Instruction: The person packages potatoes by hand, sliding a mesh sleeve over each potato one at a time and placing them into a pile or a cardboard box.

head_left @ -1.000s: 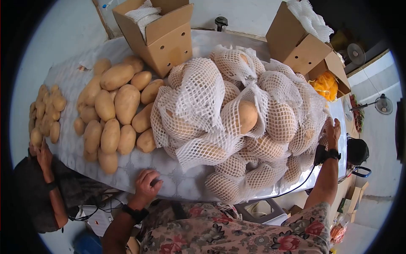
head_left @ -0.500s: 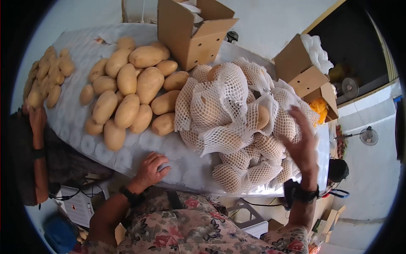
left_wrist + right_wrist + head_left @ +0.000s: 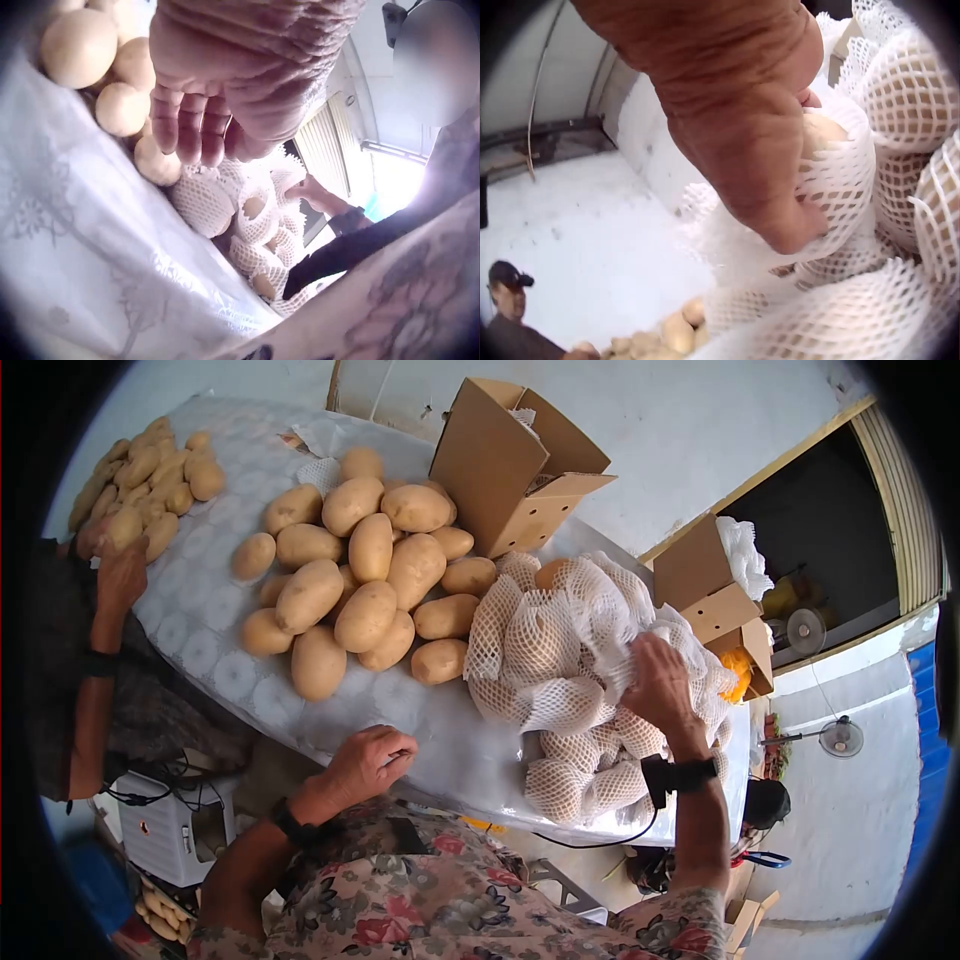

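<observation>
My right hand (image 3: 660,685) reaches into the heap of potatoes in white foam net sleeves. In the right wrist view its thumb and fingers grip a netted potato (image 3: 840,176), with bare skin showing at the sleeve's upper opening. More netted potatoes (image 3: 545,640) lie piled around and below it. My left hand (image 3: 362,765) is by the table's near edge, fingers loosely bent and holding nothing. Nearest to it, beyond a strip of tablecloth, is a pile of bare potatoes (image 3: 366,617); the left wrist view shows the palm (image 3: 247,67) above the table.
An open cardboard box (image 3: 490,460) stands behind the piles. Another box (image 3: 690,565) with white foam nets is at the far right, beside one with orange netting (image 3: 738,672). At the left, another person's hand (image 3: 122,572) is near smaller potatoes (image 3: 150,470). A grey stool (image 3: 165,825) stands below.
My right hand has left the heap's right side, lifted across it and come down to grip a netted potato. The left hand stays near the table edge. The head view has turned.
</observation>
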Motion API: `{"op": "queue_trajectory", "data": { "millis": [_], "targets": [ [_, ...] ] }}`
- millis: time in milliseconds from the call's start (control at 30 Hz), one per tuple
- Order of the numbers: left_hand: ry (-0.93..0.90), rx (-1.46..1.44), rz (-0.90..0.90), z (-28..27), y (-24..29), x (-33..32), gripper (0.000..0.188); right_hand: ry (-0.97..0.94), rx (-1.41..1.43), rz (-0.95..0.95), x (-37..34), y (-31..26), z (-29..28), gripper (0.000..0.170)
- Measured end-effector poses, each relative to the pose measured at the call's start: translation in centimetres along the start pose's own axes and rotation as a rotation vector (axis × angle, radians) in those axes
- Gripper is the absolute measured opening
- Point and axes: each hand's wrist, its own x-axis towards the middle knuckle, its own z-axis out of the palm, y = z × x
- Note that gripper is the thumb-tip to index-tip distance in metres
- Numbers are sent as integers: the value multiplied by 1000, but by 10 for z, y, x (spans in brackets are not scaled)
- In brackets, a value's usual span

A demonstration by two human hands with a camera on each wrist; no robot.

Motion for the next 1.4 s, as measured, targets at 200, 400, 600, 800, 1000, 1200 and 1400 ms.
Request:
{"op": "queue_trajectory", "data": {
  "millis": [200,400,600,800,1000,1200,1400],
  "targets": [
    [-14,93,43,-32,32,26,25,379,938,701,-16,-10,-64,61],
    [10,-359,198,-33,83,79,80,269,1515,715,-4,-113,-74,60],
    [144,-957,-69,-25,76,76,79,14,1669,434,26,-186,-49,74],
    [218,-1245,-325,-46,46,52,64,110,1147,275,46,-215,-46,83],
    [255,-848,-286,-65,42,23,54,-22,1471,123,58,-244,-18,108],
    [154,-1418,-342,-73,41,5,48,-220,2428,366,37,-217,33,101],
    [237,-1482,-292,-67,43,-7,44,-163,2838,616,14,-205,79,89]
  ]
}}
